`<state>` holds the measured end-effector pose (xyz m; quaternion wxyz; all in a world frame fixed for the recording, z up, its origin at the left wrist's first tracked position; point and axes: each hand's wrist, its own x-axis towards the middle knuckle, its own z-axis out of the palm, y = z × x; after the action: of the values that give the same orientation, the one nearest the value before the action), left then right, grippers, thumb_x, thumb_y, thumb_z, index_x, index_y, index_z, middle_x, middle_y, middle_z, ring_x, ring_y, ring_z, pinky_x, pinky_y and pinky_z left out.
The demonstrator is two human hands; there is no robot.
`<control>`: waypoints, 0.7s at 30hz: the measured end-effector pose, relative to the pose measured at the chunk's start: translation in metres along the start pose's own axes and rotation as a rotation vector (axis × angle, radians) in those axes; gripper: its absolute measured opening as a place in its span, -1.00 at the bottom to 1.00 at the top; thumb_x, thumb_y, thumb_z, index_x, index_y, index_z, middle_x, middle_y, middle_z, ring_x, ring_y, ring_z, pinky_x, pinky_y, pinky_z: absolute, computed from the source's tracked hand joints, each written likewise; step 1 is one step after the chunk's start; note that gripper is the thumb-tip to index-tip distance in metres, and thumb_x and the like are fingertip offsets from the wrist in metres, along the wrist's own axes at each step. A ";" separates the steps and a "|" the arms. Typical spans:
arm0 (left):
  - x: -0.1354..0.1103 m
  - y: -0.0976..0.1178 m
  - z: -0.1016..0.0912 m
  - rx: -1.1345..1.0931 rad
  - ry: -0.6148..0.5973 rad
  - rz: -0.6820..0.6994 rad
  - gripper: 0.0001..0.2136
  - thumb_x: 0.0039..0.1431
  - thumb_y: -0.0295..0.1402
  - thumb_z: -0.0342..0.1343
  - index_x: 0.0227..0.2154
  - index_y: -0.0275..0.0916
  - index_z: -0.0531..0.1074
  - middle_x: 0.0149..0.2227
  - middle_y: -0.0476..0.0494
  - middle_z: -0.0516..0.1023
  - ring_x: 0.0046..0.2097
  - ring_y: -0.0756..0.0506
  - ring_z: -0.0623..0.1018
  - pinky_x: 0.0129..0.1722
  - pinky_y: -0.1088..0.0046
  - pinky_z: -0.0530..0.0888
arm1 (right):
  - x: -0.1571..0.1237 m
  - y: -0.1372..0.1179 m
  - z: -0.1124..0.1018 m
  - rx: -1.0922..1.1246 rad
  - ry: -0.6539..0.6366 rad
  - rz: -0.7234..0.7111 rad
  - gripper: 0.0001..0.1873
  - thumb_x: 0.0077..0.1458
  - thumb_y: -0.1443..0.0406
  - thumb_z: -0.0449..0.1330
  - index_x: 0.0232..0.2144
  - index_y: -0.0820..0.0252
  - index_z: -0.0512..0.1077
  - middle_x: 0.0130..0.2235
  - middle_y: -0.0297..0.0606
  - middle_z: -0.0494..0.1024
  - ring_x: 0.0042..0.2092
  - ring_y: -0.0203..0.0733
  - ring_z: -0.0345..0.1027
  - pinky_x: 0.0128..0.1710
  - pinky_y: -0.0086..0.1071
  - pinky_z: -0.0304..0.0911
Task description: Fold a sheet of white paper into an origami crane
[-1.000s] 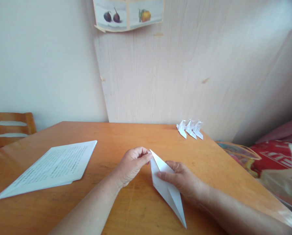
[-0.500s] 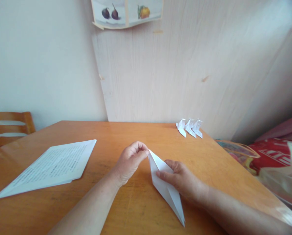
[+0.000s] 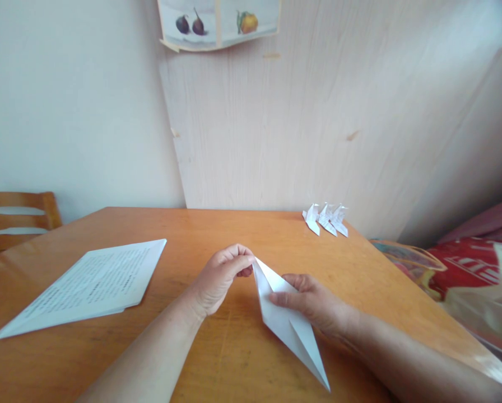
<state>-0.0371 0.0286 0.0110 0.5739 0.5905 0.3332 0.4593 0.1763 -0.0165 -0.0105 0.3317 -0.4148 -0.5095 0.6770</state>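
A white folded paper (image 3: 282, 322), long and pointed at both ends, is held between my hands over the table. My left hand (image 3: 228, 277) pinches its upper tip between thumb and curled fingers. On the paper's right side, my right hand (image 3: 312, 302) grips the middle, thumb on top and fingers behind, mostly hidden. The lower point of the paper reaches toward the front of the table. Creases run lengthwise along it.
A stack of printed sheets (image 3: 95, 285) lies on the left of the wooden table (image 3: 217, 229). Three folded paper birds (image 3: 327, 219) stand in a row at the back right. A chair (image 3: 19, 215) is at far left; red bags (image 3: 465, 263) sit beyond the right edge.
The paper's lower point has swung slightly to the right. My left thumb and fingers have shifted a little at the upper tip. Both hands keep their hold.
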 end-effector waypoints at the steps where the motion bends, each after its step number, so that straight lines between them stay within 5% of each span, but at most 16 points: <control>1: 0.000 0.000 0.000 0.003 -0.002 0.000 -0.85 0.21 -0.28 0.16 -0.39 -0.26 0.43 -0.40 -0.03 0.42 -0.30 -0.04 0.37 -0.21 0.36 0.31 | 0.000 -0.001 -0.001 0.007 -0.008 0.005 -0.68 -0.02 0.11 0.41 -0.39 0.23 0.48 -0.47 -0.31 0.52 -0.51 -0.31 0.34 -0.52 -0.47 0.16; 14: -0.002 0.004 -0.003 -0.091 -0.126 -0.044 -0.81 0.22 -0.22 0.20 -0.37 -0.24 0.46 -0.35 -0.06 0.43 -0.24 -0.06 0.38 -0.14 0.35 0.30 | 0.001 -0.007 -0.007 0.032 -0.065 0.053 -0.69 -0.03 0.14 0.42 -0.34 0.25 0.52 -0.43 -0.25 0.57 -0.48 -0.27 0.39 -0.49 -0.44 0.23; 21: -0.001 0.000 0.002 0.029 0.013 -0.003 -0.78 0.23 -0.16 0.19 -0.32 -0.24 0.45 -0.31 -0.06 0.46 -0.23 -0.06 0.40 -0.14 0.37 0.32 | 0.004 0.002 -0.001 -0.049 0.074 -0.074 -0.61 -0.03 0.04 0.40 -0.36 0.23 0.45 -0.45 -0.32 0.51 -0.48 -0.29 0.33 -0.49 -0.45 0.17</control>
<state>-0.0356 0.0267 0.0105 0.5638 0.5953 0.3442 0.4573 0.1757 -0.0128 -0.0139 0.3649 -0.4286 -0.5280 0.6359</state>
